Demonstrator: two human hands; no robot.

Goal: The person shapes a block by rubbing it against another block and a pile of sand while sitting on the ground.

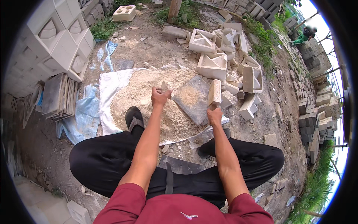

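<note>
My left hand (159, 97) is closed around a small pale chunk of broken block (165, 86), above a heap of crushed sandy rubble (138, 89). In my right hand (214, 115) is a thick wooden mallet-like block (214, 92), gripped at its near end and pointing away from me. Between the two hands a dark flat board (192, 110) lies on the heap, with a patch of crumbs (188, 96) on it. A white sheet (106, 112) lies under the heap.
Broken cream blocks (212, 67) are piled beyond my right hand. Patterned blocks (63, 44) stand stacked at the left, near leaning boards (59, 95) and blue plastic sheeting (86, 114). A wooden post (174, 11) rises at the back. Another person (306, 35) is at the far right.
</note>
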